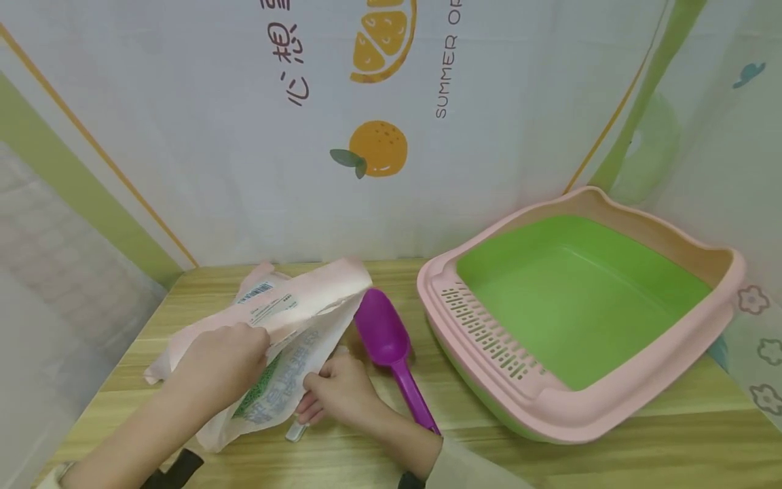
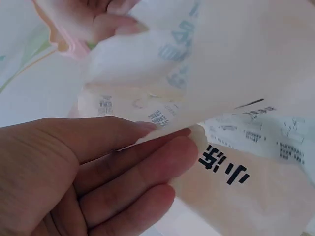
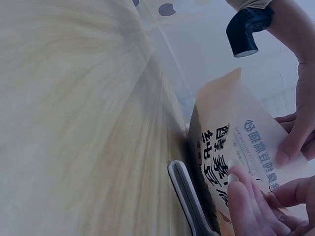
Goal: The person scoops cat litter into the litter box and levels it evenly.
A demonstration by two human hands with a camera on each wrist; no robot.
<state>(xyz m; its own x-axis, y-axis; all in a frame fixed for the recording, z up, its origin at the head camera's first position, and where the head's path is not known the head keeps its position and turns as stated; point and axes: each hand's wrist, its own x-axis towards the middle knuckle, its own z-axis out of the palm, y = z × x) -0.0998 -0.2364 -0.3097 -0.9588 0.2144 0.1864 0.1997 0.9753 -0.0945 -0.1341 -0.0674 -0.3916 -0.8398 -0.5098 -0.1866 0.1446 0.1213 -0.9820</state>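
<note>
Two hands grasp one bag (image 1: 305, 295) lying toward the table's (image 1: 122, 401) left edge: my left hand (image 1: 226, 363) pinches one side of its mouth, my right hand (image 1: 342, 390) another. I judge slow, even tension best; a sharp tug could tear the wall and spill any contents.

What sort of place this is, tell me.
Probably a pet-care corner, perhaps staged: a pink and green litter tray and a purple scoop sit in front of a fruit-printed cloth.
</note>
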